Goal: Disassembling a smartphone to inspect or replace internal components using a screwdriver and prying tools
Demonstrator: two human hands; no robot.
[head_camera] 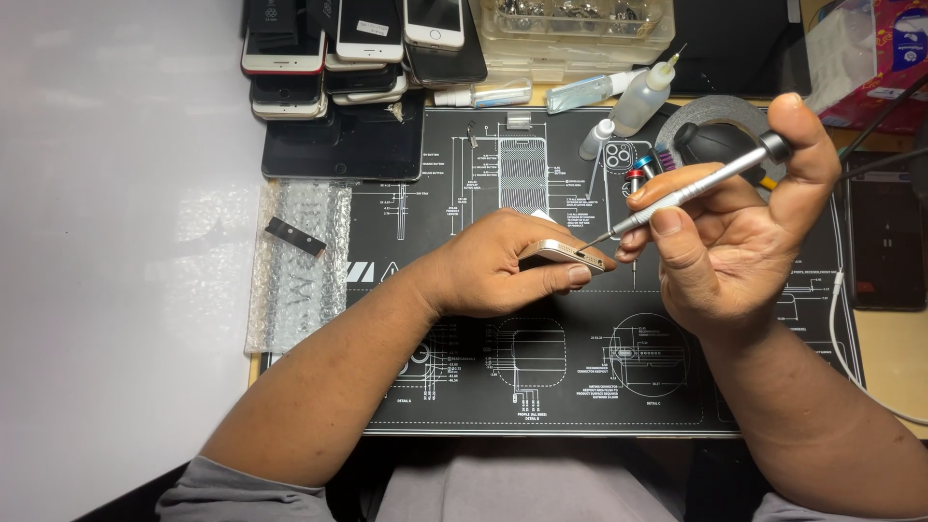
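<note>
Phone (564,255) being worked on above the black mat (580,387).
Left hand (493,266) is gripping the phone; right hand (730,227) is pinching a screwdriver (691,190), tip touching the phone's edge.

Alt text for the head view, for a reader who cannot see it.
The left hand grips a slim phone on edge over a black printed work mat, while the right hand aims a silver precision screwdriver at its end. Stacked phones lie behind.

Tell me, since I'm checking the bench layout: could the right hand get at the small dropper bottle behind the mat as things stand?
Probably yes, but not freely. The right hand is holding a screwdriver, so it is occupied. The dropper bottle stands just beyond it, with nothing between them.
</note>
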